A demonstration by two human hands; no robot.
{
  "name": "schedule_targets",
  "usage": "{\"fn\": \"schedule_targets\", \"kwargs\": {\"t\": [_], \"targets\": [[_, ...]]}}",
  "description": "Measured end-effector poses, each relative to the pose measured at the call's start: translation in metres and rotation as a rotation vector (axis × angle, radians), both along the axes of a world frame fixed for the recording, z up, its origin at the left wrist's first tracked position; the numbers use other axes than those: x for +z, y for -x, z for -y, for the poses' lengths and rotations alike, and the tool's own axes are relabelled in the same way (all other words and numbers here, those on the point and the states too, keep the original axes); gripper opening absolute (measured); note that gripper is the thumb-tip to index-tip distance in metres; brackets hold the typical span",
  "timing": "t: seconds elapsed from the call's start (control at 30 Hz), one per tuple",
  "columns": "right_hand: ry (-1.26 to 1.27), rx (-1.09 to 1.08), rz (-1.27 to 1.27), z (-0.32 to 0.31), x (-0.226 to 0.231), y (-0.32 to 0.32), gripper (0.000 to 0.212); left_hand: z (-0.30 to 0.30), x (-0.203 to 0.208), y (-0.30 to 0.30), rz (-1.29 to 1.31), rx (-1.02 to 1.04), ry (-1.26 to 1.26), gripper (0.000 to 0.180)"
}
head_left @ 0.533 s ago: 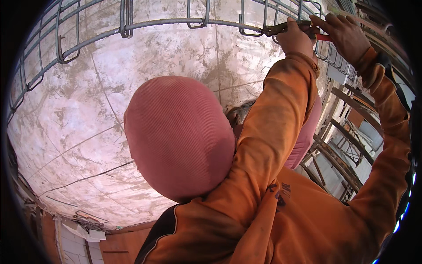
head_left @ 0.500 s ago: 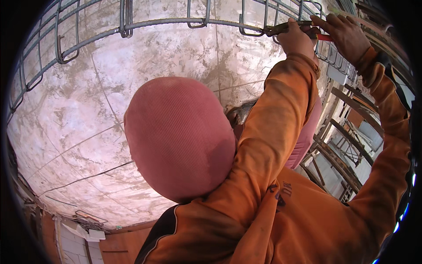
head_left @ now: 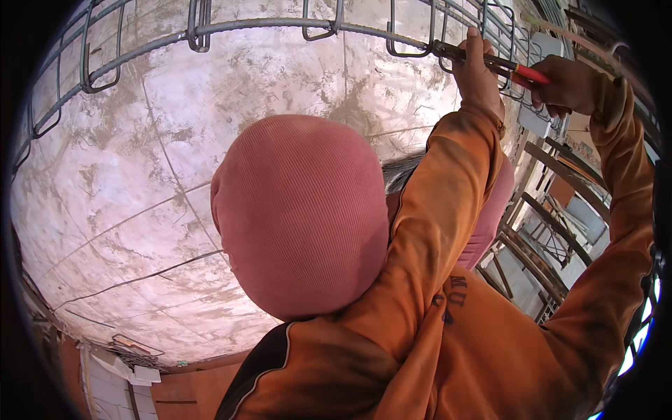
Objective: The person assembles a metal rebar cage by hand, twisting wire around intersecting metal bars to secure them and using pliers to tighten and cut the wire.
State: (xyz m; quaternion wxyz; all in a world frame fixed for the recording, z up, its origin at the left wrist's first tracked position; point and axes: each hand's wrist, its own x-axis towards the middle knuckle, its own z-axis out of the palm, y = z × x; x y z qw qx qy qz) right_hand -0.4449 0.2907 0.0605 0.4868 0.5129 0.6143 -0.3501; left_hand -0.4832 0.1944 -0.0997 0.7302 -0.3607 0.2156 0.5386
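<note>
Pliers [head_left: 498, 64] with dark metal jaws and red handle grips are at the upper right, their head against a bar of the rebar cage [head_left: 273, 25]. My left hand [head_left: 479, 78] is closed round the front part of the pliers beside the bar, its thumb pointing up. Whether it also holds wire or the bar is hidden. My right hand [head_left: 570, 80] is wrapped round the red grips, its fingers partly turned away from view. Bent stirrups [head_left: 320, 31] hang at intervals along the cage to the left.
My knee in pink ribbed cloth [head_left: 301, 217] fills the middle, near my left forearm. Below the cage lies a stained pale floor [head_left: 119, 203] with seams. Timber planks [head_left: 546, 245] and metal pieces lie at the right; brown boards [head_left: 196, 392] stand at the lower left.
My right hand has moved right and down and now closes round the red grips. The pliers' handles have come together. The left hand has shifted slightly right and down.
</note>
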Motion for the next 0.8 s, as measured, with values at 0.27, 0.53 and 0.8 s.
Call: {"fn": "schedule_targets", "kwargs": {"t": [0.27, 0.53, 0.8], "targets": [[-0.28, 0.355, -0.087, 0.012, -0.003, 0.012, 0.03, -0.018, 0.007, -0.002, 0.26, 0.304, 0.014, 0.02], [-0.403, 0.513, -0.178, 0.001, -0.02, -0.015, 0.04, -0.02, -0.001, -0.003, 0.268, 0.327, -0.009, 0.016], [-0.405, 0.452, -0.233, 0.007, -0.028, -0.04, 0.044, -0.006, 0.001, -0.006, 0.121, 0.19, 0.026, 0.05]]}}
